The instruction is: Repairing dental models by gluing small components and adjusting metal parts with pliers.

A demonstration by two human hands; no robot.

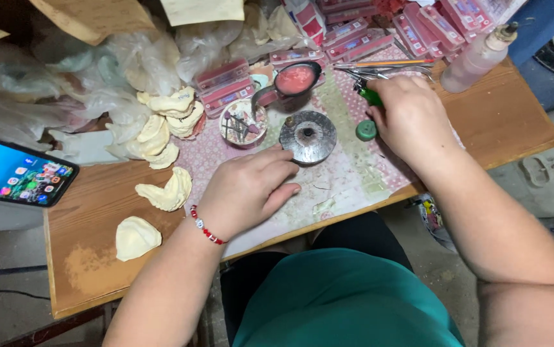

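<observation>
Head view, looking down on a wooden worktop (97,257) with a pink patterned mat (354,180) over its middle.

Left hand (248,189): palm down on the mat, fingers loosely curled, gripping nothing. Fingertips touch or nearly touch the near edge of a round grey metal disc (308,136) with a dark hole at its centre. Red and white bead bracelet (205,229) on the wrist.

Right hand (412,119): closed around a green-handled tool (370,96); only the green end shows past the fingers, tip hidden. Small green cap (366,130) lies on the mat just beside this hand, between it and the disc.

Behind the disc: dark bowl with pink material (296,79), and left of it a small round dish of metal bits (243,123). Metal instruments (386,69) lie flat further back. Stacks of pink and red flat cases (225,87) left of the bowl, more along the far edge. Squeeze bottle (479,58) at far right, leaning.

Left side: pale yellow plaster casts (164,122) heaped near crumpled clear bags (84,90); one cast (167,191) alone on bare wood, another (135,238) nearer the front edge. Smartphone (16,173), screen lit, at the far left edge.

Teal garment (341,302) at the bottom of the view.
</observation>
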